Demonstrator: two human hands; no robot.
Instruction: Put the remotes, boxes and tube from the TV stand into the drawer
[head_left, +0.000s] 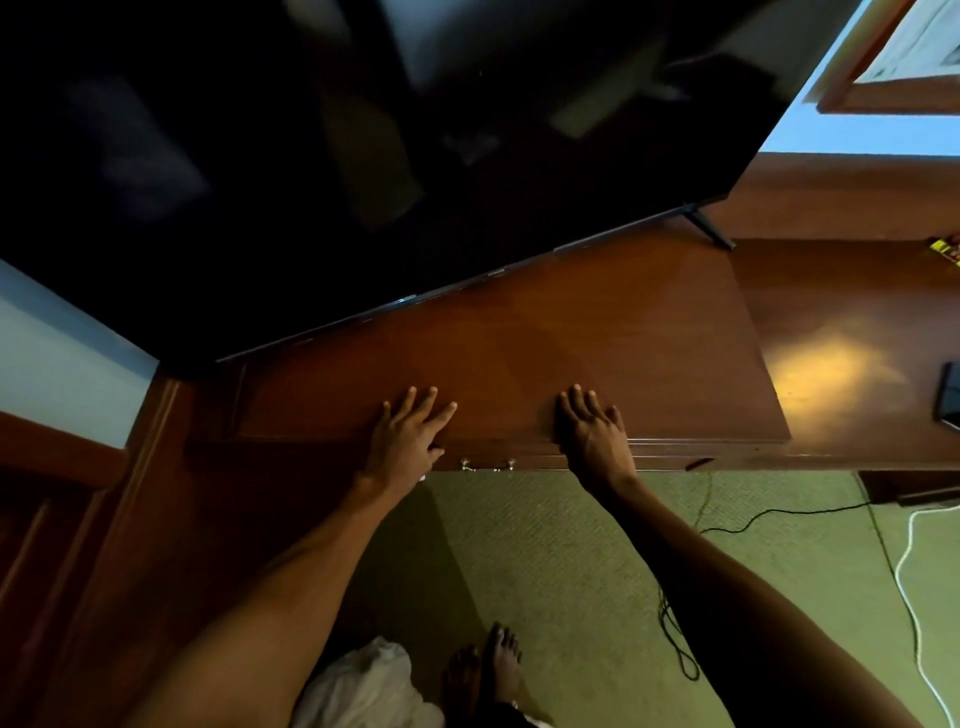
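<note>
Dark TV screen (363, 156) fills the upper left and centre of the frame; it stands on the wooden TV stand (597, 338), whose worktop runs across the middle.

Worktop bare in its central stretch. At the right edge of the frame: a dark flat object (950, 395), possibly a remote, and a yellow-and-red item (946, 250), possibly a box. Both cut off, too little shown to be sure. No tube visible.

Drawer (519, 460) sits just under the front edge, apparently closed; metal handle (487, 464) between the two wrists.

Left hand (408, 434) and right hand (592, 431) lie flat, palms down, on the front edge, fingers spread wide and holding nothing. Judged: bracing or resting, either before opening the drawer or after pushing it shut. Cannot tell which.

Cables (779, 512) trail over the green carpet, lower right.
</note>
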